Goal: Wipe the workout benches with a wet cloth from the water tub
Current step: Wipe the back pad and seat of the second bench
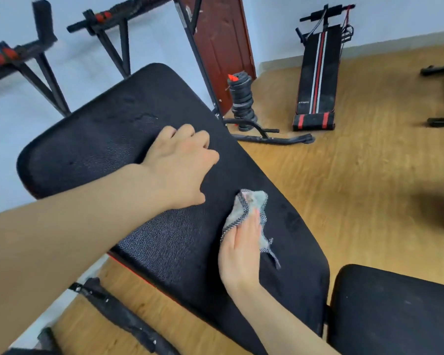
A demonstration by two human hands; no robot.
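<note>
1. The cloth (251,208), grey with a dark checked edge, lies crumpled on the black padded surface (100,149), towards its right edge and about midway along.
2. The person's right grip (241,247) lies flat on the cloth's near part with its fingers straight and together, pressing down rather than closing round it. The palm covers that part, and a ragged tail of cloth trails out beside the wrist.
3. The left grip (182,162) rests higher up the same surface, well apart from the cloth. Its knuckles are raised and its fingers bent, and the fingertips are hidden behind the knuckles, so I cannot tell whether it is closed or only braced on them. Nothing shows inside it.
4. The left forearm covers much of the surface's near left side.
5. Darker patches lie just right of the cloth; whether they are damp or only shadow is hard to make out.
6. A second black pad (395,311) sits at the lower right, cut off by the frame edge.
7. On the wooden floor (369,175) stand a stack of weight plates (241,101) and a striped sit-up board (318,73), which leans against the wall.
8. The wall bars (100,19) at the upper left are blurred.
</note>
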